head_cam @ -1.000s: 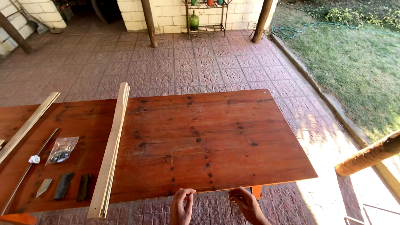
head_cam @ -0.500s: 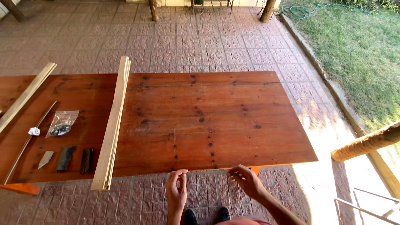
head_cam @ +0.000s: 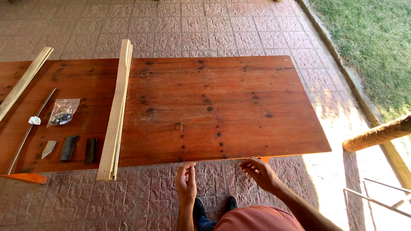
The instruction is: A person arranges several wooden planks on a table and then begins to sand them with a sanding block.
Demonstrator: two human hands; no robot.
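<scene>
A long reddish-brown wooden counter, knotted and glossy, fills the middle of the view and stands on a floor of patterned paving bricks. A strip of grass runs along the right, past a stone kerb. At the right edge a rope-wrapped pole slants upward.

Across the counter lies a stack of pale wooden slats, reaching from the far edge to just over the near edge. A second pale slat lies at an angle near the left end. Between the two rests a thin dark rod, with a small white wad touching it. Just beside that sits a clear plastic bag holding small dark pieces. Nearer the front edge lie two dark flat pieces side by side and a small pale wedge.

Both hands hang in front of the counter's near edge, holding nothing. The left hand has its fingers loosely curled, tips just below the edge. The right hand is half open, fingers spread toward the edge, close to it. Black shoes show on the bricks below.
</scene>
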